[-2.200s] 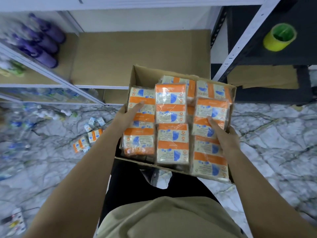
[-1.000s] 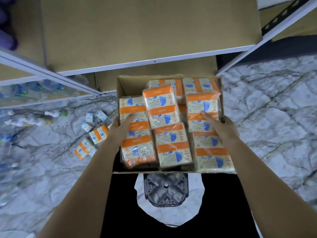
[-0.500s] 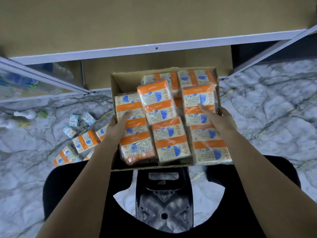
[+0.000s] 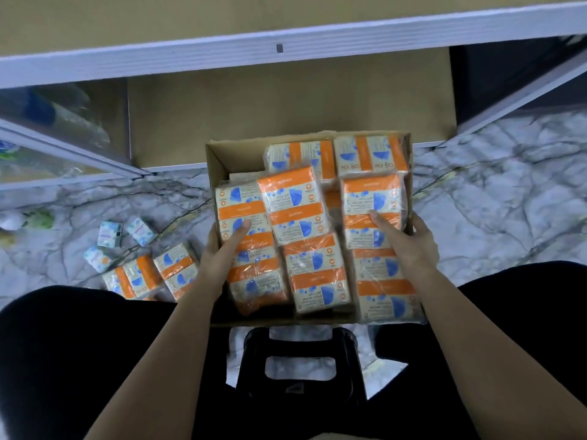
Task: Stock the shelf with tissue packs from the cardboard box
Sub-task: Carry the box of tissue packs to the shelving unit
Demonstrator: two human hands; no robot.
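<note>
A cardboard box [image 4: 222,155] packed with several orange-and-cream tissue packs [image 4: 292,208] hangs in front of me, just before the lower shelf board [image 4: 286,115]. My left hand [image 4: 222,249] grips the box's left wall, its thumb lying over a pack. My right hand [image 4: 409,246] grips the right wall, thumb pressed on the top right pack [image 4: 371,198]. The fingers of both hands are hidden behind the box sides. The brown shelf boards behind the box are bare.
Loose tissue packs [image 4: 152,274] lie on the marble floor to the left. A black plastic stool [image 4: 298,363] stands under the box between my knees. A white shelf rail [image 4: 286,49] runs across the top. Wrapped bottles [image 4: 47,128] fill the left bay.
The box has come down with both hands still gripping its sides. The view has dropped from the upper shelves to the bottom shelf, and the stool has appeared below.
</note>
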